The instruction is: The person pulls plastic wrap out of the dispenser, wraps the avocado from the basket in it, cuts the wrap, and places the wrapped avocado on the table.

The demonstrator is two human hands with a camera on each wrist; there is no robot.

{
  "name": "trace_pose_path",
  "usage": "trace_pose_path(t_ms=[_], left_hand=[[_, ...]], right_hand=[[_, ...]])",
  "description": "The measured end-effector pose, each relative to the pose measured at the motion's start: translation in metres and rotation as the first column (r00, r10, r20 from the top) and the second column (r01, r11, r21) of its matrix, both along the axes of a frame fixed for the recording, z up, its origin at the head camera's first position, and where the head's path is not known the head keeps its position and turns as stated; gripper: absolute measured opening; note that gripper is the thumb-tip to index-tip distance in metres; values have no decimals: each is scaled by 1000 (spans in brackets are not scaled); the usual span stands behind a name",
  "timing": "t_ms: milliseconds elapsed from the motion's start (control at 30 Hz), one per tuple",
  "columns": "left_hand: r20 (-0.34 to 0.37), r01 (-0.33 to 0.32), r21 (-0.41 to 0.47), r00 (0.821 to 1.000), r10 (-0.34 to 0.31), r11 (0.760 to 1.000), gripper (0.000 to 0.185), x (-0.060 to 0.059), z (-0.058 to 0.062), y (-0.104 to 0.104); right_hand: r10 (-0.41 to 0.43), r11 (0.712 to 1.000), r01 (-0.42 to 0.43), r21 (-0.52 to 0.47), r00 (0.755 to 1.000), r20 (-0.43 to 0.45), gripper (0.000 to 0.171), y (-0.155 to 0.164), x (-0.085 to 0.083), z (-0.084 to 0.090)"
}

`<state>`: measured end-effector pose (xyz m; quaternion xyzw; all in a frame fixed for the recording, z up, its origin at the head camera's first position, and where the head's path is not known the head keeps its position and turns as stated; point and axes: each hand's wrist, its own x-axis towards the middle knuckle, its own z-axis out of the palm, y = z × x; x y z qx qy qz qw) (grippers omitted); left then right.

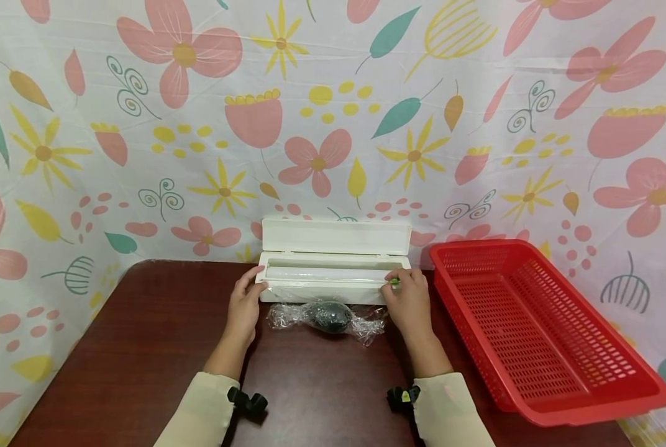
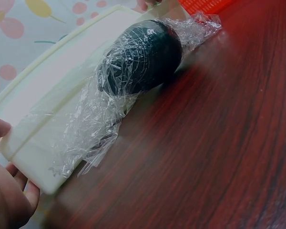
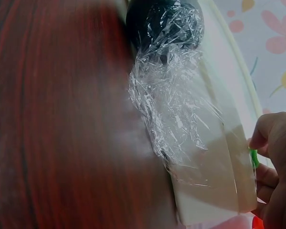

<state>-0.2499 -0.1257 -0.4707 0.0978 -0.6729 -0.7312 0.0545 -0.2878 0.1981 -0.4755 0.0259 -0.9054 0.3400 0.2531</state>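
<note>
A white cling film dispenser box (image 1: 322,293) stands at the back of the table, lid (image 1: 335,236) raised, with a roll of film (image 1: 322,274) inside. My left hand (image 1: 245,304) grips the box's left end, thumb and fingers around its corner. At the right end, my right hand (image 1: 408,302) pinches a small green slider (image 3: 254,157) on the box's edge. Against the front of the box lies a dark, glossy, egg-shaped thing (image 2: 142,57) wrapped in clear film (image 2: 88,124), the film bunched at both ends. Its kind is blurred by the wrap.
A red plastic basket (image 1: 469,323) with slotted sides stands to the right of my right hand. The dark red wooden table (image 1: 322,385) runs back to a flower-patterned cloth (image 1: 316,93) hung right behind the box.
</note>
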Motion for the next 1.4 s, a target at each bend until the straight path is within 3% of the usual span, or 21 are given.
trace_pose_path(t_ms=[100, 300, 400, 767, 1100, 1400], left_hand=[[-1, 0, 10, 1000, 0, 1000, 42, -3, -5, -1], [-6, 0, 17, 1000, 0, 1000, 40, -16, -28, -6], [-20, -4, 10, 1000, 5, 1000, 40, -19, -33, -6], [-39, -28, 9, 999, 28, 1000, 40, -16, -31, -5], [-55, -41, 12, 998, 42, 999, 40, -18, -32, -2], [-51, -55, 18, 997, 56, 998, 40, -18, -32, -2]], right_hand=[[-4, 1000, 4, 0, 1000, -10, 13, 0, 0, -1], [-9, 1000, 9, 2, 1000, -26, 13, 0, 0, -1], [-9, 1000, 9, 0, 1000, -30, 13, 0, 0, -1], [-23, 1000, 24, -13, 1000, 8, 12, 3, -1, 0], [-14, 1000, 14, -8, 998, -56, 13, 4, -1, -1], [-18, 1000, 17, -14, 999, -32, 11, 5, -2, -1]])
